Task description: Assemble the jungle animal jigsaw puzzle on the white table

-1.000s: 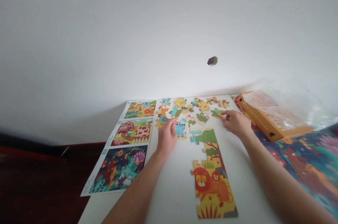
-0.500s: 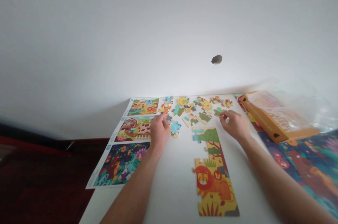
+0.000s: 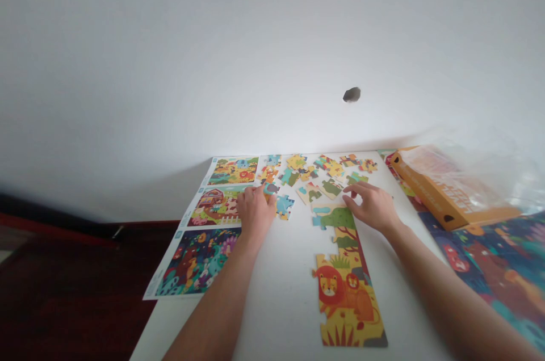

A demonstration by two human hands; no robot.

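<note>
My left hand (image 3: 256,210) is at the right edge of the printed picture sheet (image 3: 181,247), thumb and fingers bent round a small teal and dark puzzle piece (image 3: 271,187); the hand partly hides it. A light-blue piece (image 3: 285,206) lies just right of the thumb. My right hand (image 3: 373,206) hovers by the upper right corner of the joined puzzle section (image 3: 340,287), thumb and index finger apart with nothing visible between them. This section shows two lions and a tree, with a stepped left edge. Close to the right fingertips lie a green piece (image 3: 356,177) and another green piece (image 3: 331,188).
Several loose pieces (image 3: 297,162) lie scattered along the back of the white table (image 3: 276,293), against the wall (image 3: 264,54). An orange box (image 3: 434,193) with clear plastic wrapping (image 3: 481,179) stands at right, beside a dark-blue animal picture (image 3: 489,270).
My right hand has moved left from the green piece toward the joined section, and its fingers have parted. My left hand has shifted slightly left and lower, its fingers bent downward.
</note>
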